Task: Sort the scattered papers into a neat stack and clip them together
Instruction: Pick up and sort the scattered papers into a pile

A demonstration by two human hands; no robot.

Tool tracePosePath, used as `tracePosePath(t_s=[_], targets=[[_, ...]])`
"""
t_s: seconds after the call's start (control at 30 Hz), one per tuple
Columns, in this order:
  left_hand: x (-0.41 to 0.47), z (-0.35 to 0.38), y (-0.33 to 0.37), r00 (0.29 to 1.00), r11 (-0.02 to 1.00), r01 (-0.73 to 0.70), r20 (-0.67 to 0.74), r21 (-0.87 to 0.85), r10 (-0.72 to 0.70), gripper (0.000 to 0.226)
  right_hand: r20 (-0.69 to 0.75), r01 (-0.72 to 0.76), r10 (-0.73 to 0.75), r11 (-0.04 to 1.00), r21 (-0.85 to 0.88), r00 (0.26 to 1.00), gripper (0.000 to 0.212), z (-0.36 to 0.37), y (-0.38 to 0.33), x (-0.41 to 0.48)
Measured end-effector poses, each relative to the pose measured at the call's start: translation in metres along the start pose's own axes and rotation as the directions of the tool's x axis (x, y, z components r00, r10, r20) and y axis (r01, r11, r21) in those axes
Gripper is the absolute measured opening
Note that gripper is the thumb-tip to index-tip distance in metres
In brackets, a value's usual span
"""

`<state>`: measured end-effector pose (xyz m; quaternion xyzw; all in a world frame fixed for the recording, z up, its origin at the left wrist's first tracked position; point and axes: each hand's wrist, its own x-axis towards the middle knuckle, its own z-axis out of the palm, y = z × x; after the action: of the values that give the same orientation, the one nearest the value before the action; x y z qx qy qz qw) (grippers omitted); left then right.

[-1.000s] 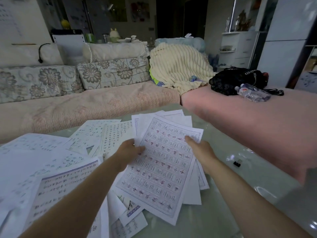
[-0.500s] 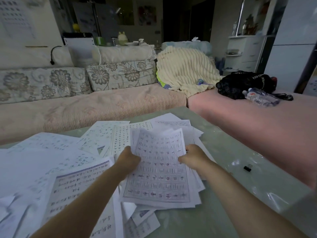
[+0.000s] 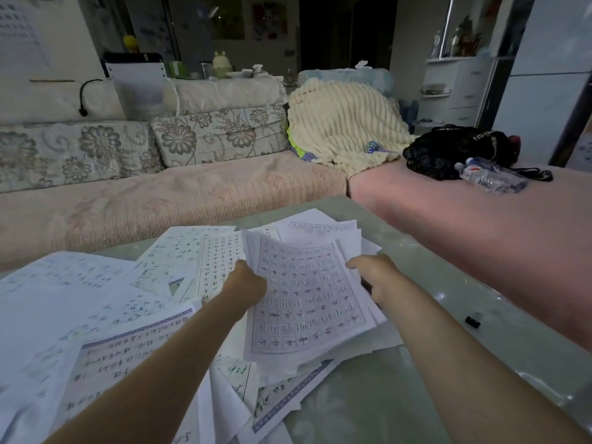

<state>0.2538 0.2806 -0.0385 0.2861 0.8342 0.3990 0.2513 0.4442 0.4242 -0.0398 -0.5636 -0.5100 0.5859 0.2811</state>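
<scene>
On the glass table (image 3: 400, 395), left hand (image 3: 245, 280) and right hand (image 3: 373, 274) clasp the worksheet sheaf (image 3: 307, 302) by its side edges. Light, floppy, probably slippery: grip mid-edge. Binder clip (image 3: 473, 322) lies right.

Nothing is legible.
The sheets (image 3: 307, 302) carry grids of characters too small to read; white lettering on the black bag (image 3: 448, 149) is illegible.

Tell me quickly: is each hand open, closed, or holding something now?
Left hand: holding the left edge of the bundle of papers.
Right hand: holding the right edge of the same bundle.
</scene>
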Motion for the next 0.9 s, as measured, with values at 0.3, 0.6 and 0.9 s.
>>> tracePosePath(t_s=[0.3, 0.6, 0.9], targets=[[-0.004, 0.004, -0.005, 0.988, 0.997, -0.009, 0.154, -0.082, 0.022, 0.035, 0.017, 0.058, -0.055, 0.94, -0.336, 0.998, 0.046, -0.009, 0.011, 0.004], [-0.029, -0.014, -0.007, 0.976, 0.999, 0.042, 0.217, -0.017, -0.038, 0.023, 0.003, 0.191, -0.214, 0.863, -0.467, 0.977, 0.001, -0.025, 0.026, -0.024], [-0.051, -0.037, -0.017, 0.989, 0.993, 0.12, 0.088, -0.022, -0.117, 0.044, 0.066, -0.058, 0.057, 0.998, 0.022, 0.996, 0.018, -0.014, 0.029, -0.054]])
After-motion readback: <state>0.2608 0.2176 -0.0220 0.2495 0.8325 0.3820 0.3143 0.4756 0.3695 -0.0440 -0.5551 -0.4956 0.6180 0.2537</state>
